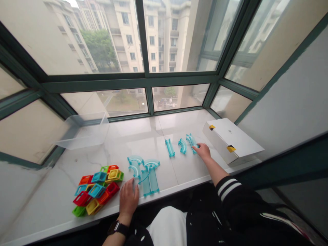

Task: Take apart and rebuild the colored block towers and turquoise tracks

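Note:
My right hand (204, 151) reaches to the far right piece of a short row, its fingers closed on the near end of a clear teal toy track piece (190, 139). To its left lie a curved track piece (182, 146) and a straight track piece (169, 148). My left hand (128, 198) rests on the sill, fingers stretched out and holding nothing. Just beyond its fingertips is a group of teal pieces, with curved tracks (135, 159) behind and long straight tracks (150, 182) in front. Colourful square-framed blocks (97, 190) are heaped to the left of that hand.
A white marbled sill (164, 127) carries everything. At the back left stands a clear plastic bin (88, 136). On the right is a white box (234, 138) with yellow-and-black tabs. Green-framed windows (148, 82) close off the back, and the sill's front edge runs before my lap.

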Tool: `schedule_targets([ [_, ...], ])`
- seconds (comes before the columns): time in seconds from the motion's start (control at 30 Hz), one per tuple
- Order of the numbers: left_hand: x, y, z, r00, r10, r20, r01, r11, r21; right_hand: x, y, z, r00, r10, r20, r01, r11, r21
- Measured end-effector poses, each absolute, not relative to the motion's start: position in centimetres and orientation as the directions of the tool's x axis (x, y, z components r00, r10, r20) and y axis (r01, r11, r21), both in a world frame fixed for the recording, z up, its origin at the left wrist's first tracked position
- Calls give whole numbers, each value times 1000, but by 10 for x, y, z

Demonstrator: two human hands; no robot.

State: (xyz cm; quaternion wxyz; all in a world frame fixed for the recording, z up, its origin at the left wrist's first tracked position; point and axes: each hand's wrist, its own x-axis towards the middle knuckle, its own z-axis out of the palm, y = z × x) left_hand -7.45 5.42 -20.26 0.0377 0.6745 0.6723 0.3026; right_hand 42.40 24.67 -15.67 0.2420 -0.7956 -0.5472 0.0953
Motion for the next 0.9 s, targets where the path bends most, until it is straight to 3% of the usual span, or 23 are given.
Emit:
schedule_targets([
  [0.33, -80, 56, -213, 12, 885, 465, 934, -176, 311, 424, 254, -166, 364, 931, 41, 857, -317, -406],
  [0.9, -80, 56, -214, 22, 891, 454, 933, -182, 312, 422, 254, -166, 369, 929, 4, 854, -338, -395],
])
